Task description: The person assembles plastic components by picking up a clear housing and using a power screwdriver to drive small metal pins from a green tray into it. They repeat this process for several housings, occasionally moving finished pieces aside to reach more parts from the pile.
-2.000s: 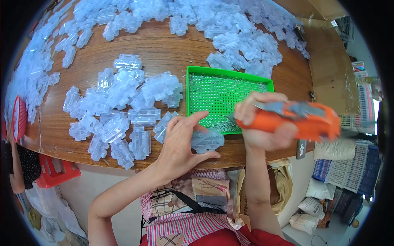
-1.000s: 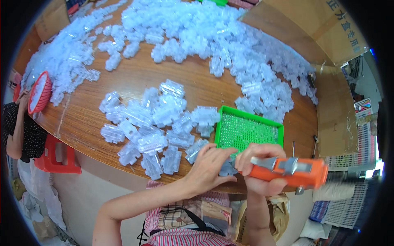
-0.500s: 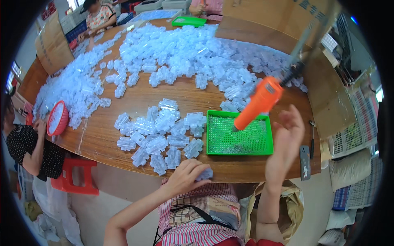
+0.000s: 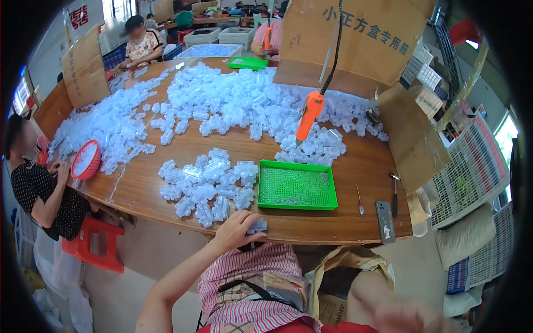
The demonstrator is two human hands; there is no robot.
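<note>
My left hand [image 4: 234, 231] is closed on a clear plastic piece [image 4: 257, 226] at the table's front edge. My right hand [image 4: 413, 319] is low at the right, below the table edge and smeared by motion, so its fingers cannot be made out. Beyond my left hand lies a small heap of similar clear pieces [image 4: 202, 180]. To the right of that heap is a green tray [image 4: 297, 206] with small metal parts scattered in it. An orange electric screwdriver [image 4: 310, 115] hangs upright on a black coiled cord behind the tray, touched by neither hand.
A large pile of clear pieces [image 4: 222, 91] spreads over the far table. A phone [image 4: 385, 222], a hammer [image 4: 395, 194] and a thin screwdriver [image 4: 360, 201] lie at right. Cardboard panels stand around. An open sack [image 4: 383, 261] is below the edge. Other people sit left and far.
My right hand has dropped from beside the electric screwdriver to the lower right. The screwdriver hangs farther back and more upright. The view has shifted; my left hand still holds the clear piece.
</note>
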